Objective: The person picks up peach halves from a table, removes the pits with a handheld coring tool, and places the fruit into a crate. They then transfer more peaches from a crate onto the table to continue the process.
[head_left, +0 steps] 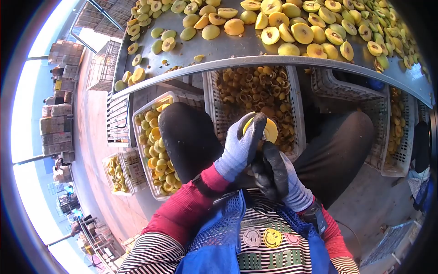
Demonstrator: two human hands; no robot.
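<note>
My left hand, in a grey glove with dark fingertips, is closed round a yellow peach half held above my lap. Just below it, my right hand is curled shut, its dark-coated fingers close to the fruit. Whatever those fingers grip is hidden; a small shiny spot shows at the fruit's lower edge. Under both hands stands a white crate filled with brownish-yellow scraps. Left of my knee, another crate holds yellow peach halves.
A metal table with a raised front rim spans the view ahead, bearing many cut peaches. More crates stand under it on the right. A small crate of fruit sits on the floor at left. Stacked crates line the far left.
</note>
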